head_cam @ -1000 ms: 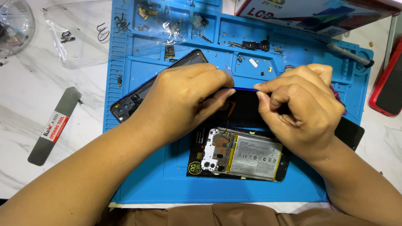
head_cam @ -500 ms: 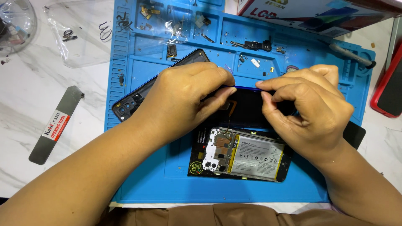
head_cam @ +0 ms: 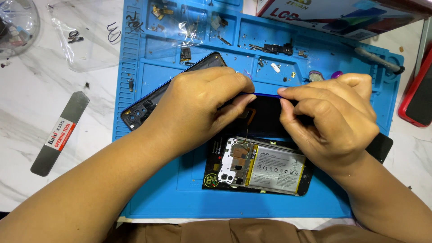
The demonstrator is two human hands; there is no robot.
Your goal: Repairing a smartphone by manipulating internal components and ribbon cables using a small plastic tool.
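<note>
On the blue repair mat (head_cam: 157, 193) lies an opened phone body (head_cam: 274, 168), its battery and circuit board showing. Just behind it a black display panel (head_cam: 265, 117) with a thin blue upper edge is held tilted up. My left hand (head_cam: 202, 108) grips the panel's left end, the thumb pressing on its dark face. My right hand (head_cam: 333, 121) pinches the panel's upper edge between thumb and fingers and covers its right part. A dark back cover (head_cam: 139, 112) with camera openings lies slanted under my left hand.
Small screws and parts (head_cam: 274, 47) fill the mat's top compartments. A grey metal opening tool (head_cam: 58, 135) lies left of the mat, with a clear plastic bag (head_cam: 85, 40) and a clear bowl (head_cam: 15, 22) behind it. A box (head_cam: 342, 15), a screwdriver (head_cam: 378, 60) and a red-edged device (head_cam: 418, 94) sit at the right.
Both hands stay on the black panel. My right hand's fingers have shifted slightly along its upper edge; the phone body has not moved.
</note>
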